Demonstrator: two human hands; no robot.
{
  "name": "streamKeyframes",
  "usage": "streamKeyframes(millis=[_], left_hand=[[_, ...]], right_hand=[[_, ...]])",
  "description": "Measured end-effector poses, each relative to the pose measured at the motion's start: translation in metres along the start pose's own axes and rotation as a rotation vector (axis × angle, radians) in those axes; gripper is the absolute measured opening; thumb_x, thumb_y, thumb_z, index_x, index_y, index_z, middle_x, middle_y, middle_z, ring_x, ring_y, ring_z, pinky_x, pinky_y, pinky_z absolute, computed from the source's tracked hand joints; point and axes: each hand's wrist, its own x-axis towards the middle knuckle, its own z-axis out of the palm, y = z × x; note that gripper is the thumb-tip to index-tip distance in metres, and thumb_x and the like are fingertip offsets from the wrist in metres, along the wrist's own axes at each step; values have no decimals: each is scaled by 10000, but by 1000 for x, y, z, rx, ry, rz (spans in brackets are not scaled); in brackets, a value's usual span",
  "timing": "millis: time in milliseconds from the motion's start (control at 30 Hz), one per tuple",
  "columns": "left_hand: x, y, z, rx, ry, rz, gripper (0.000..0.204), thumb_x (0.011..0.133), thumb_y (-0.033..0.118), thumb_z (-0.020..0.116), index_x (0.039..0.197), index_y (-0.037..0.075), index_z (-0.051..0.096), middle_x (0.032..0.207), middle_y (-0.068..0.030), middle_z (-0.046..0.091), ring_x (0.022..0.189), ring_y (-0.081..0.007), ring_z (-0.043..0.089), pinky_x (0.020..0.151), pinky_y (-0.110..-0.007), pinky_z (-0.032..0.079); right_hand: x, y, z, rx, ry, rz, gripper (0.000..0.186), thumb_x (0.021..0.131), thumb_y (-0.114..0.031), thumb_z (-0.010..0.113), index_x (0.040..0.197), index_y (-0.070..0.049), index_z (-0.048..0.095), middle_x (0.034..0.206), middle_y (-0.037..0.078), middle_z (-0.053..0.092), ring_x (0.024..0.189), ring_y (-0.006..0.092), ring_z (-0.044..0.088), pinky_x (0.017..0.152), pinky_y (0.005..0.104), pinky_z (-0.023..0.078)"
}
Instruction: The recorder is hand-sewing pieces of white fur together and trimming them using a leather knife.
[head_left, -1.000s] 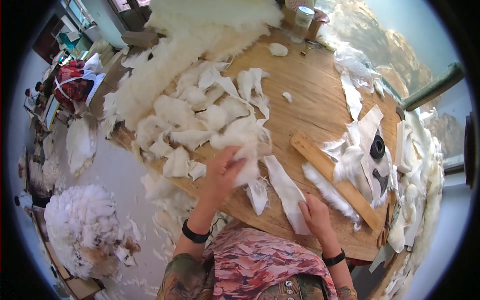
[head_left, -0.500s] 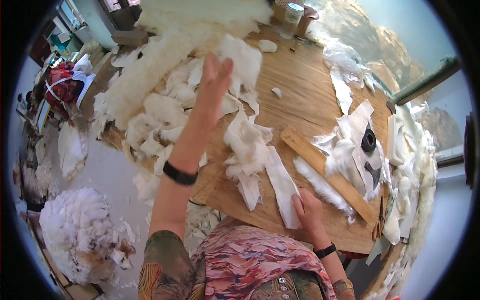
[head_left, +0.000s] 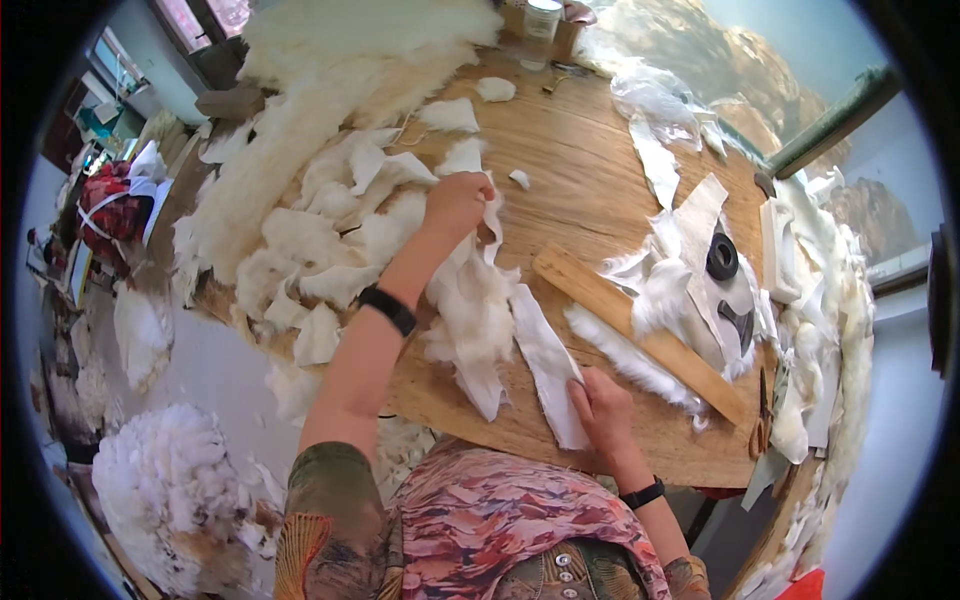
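Note:
My left hand (head_left: 460,205) is closed at the near right edge of a heap of cream fleece scraps (head_left: 370,225), its fingers curled round a narrow piece of sheepskin (head_left: 491,228). Just below it, a larger fluffy piece of fleece (head_left: 470,315) hangs toward the table's near edge. Between thumb and fingers, my right hand (head_left: 603,408) pinches the side of a long white skin strip (head_left: 548,365), which lies flat with its smooth side up. The fingertips of my left hand are partly hidden.
A wooden board (head_left: 640,335) lies slantwise beside a white fur strip (head_left: 625,362). Farther right are a black tape roll (head_left: 721,257), skin pieces and scissors (head_left: 762,425). A glass jar (head_left: 540,35) stands at the back of the wooden table (head_left: 560,150). A fleece mound (head_left: 170,480) sits lower left.
My left hand has come nearer from above the heap, and its spread fingers have closed on a sheepskin piece. The fluffy piece that lay beneath it has shifted. My right hand keeps its pinch.

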Motion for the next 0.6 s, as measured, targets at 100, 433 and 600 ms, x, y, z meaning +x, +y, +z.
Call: streamKeyframes(millis=[100,433,600], left_hand=[[-18,27,-42,-687,-131,-52,156,821,-12,595,938,60,670,904,-58,671,813,-179,644,714,-308,508],[-67,46,-130,-1312,480,-12,259,807,-4,606,1065,-5,598,884,-71,617,710,-134,573,671,-248,478],[-127,9,-168,-1546,451,289,297,833,70,652,1101,-34,575,1005,-212,562,737,-183,513,609,-249,435]], right_hand=[[-3,2,-1,-6,37,-37,150,894,-209,595,886,-59,599,789,146,597,709,345,608,597,422,471],[-3,7,1,67,30,13,167,893,-194,601,885,-27,605,746,165,562,673,344,573,597,402,444],[8,-1,-35,309,-118,76,184,885,-209,630,934,-33,658,744,129,629,624,222,602,569,346,459]])
